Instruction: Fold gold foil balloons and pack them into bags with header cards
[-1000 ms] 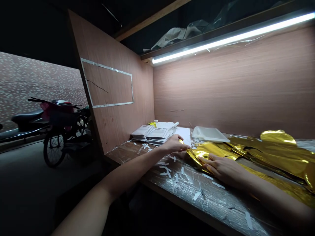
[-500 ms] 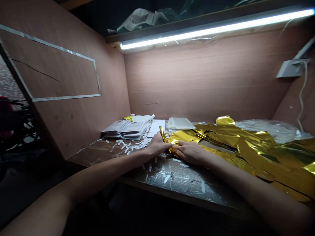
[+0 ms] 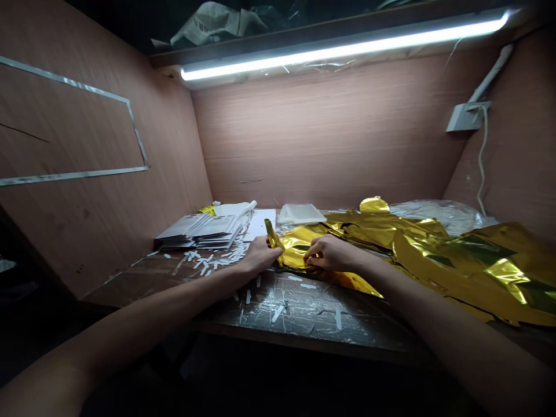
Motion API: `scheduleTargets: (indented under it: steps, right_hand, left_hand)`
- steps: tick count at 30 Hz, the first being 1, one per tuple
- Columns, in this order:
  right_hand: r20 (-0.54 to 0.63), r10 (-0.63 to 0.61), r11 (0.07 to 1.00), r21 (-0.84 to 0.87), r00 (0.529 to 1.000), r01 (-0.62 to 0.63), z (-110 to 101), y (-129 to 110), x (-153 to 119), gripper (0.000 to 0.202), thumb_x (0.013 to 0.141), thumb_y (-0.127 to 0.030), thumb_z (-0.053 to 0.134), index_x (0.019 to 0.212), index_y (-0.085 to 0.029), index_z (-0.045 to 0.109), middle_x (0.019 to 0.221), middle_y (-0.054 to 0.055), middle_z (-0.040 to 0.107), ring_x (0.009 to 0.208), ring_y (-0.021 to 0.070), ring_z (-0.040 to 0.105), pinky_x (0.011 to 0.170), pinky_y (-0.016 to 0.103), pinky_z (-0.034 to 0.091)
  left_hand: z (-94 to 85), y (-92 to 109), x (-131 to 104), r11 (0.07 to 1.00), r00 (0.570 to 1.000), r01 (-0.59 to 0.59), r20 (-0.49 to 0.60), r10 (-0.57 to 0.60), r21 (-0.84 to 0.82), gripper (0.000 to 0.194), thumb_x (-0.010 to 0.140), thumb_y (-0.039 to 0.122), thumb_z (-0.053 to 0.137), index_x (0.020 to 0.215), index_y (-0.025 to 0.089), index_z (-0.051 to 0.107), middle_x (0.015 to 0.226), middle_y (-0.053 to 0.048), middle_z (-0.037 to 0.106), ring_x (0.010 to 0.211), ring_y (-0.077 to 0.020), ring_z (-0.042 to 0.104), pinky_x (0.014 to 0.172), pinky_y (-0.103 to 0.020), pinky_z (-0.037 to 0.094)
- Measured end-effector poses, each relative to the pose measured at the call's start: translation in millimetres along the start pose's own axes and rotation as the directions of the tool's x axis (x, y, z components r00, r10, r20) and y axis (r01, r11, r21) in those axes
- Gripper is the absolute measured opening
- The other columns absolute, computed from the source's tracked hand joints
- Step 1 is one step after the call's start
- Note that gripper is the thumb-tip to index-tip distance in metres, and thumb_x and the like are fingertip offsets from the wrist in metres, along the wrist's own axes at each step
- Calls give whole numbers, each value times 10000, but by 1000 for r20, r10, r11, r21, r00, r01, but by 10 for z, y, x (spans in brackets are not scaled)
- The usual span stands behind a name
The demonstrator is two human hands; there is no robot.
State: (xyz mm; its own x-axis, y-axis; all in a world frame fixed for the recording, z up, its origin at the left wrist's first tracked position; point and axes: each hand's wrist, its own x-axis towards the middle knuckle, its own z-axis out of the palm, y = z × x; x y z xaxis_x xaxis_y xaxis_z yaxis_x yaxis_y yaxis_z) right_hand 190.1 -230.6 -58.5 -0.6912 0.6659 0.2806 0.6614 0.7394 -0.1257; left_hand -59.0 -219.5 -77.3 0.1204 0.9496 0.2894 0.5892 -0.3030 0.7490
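My left hand (image 3: pixel 260 253) is closed round the left end of a shiny gold foil sheet (image 3: pixel 299 240), and a folded strip of it stands up above the thumb. My right hand (image 3: pixel 333 252) rests over the same sheet, fingers curled and thumb and forefinger pinched at its surface. The sheet lies flat and creased on the dark worktop (image 3: pixel 299 324). To the right spreads a heap of larger flat gold foil pieces (image 3: pixel 460 272) with cut, curved outlines, running under and behind my right forearm.
Printed white sheets (image 3: pixel 217 231) lie stacked at the back left, with small white strips (image 3: pixel 202 263) scattered before them. Behind the foil sit a pale translucent stack (image 3: pixel 301 214) and clear plastic (image 3: pixel 447 214). Wooden panels enclose the worktop; a tube light (image 3: pixel 347 49) hangs above.
The view has swung slightly right. My right hand has drawn apart from my left, which still grips the foil's end; more of the sheet now shows flat between them.
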Motion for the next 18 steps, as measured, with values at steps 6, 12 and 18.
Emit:
scheduleTargets:
  steps: [6, 12, 18]
  right_hand:
    - [45, -30, 997, -68, 999, 33, 57, -65, 34, 282, 983, -322, 578, 876, -196, 807, 891, 76, 698, 794, 178, 602, 756, 284, 410]
    - [65, -66, 991, -110, 996, 73, 63, -77, 26, 270, 1010, -284, 545, 986, -179, 793, 927, 91, 711, 868, 192, 607, 800, 287, 423]
    - [53, -55, 992, -108, 997, 61, 83, -53, 33, 286, 984, -301, 610, 776, -173, 760, 793, 73, 695, 803, 183, 579, 769, 285, 406]
  left_hand:
    - [-10, 125, 13, 986, 991, -126, 61, 120, 105, 200, 779, 325, 702, 899, 173, 753, 847, -43, 758, 747, -197, 681, 599, -242, 475]
    - [174, 260, -60, 845, 898, -438, 114, 425, 307, 429, 822, 63, 508, 1215, 142, 662, 1017, -124, 750, 915, -255, 705, 899, -353, 527]
    - [317, 53, 48, 742, 816, -577, 288, 502, 341, 525, 851, 23, 413, 1346, 109, 563, 1346, -184, 647, 1331, -267, 561, 1192, -419, 365]
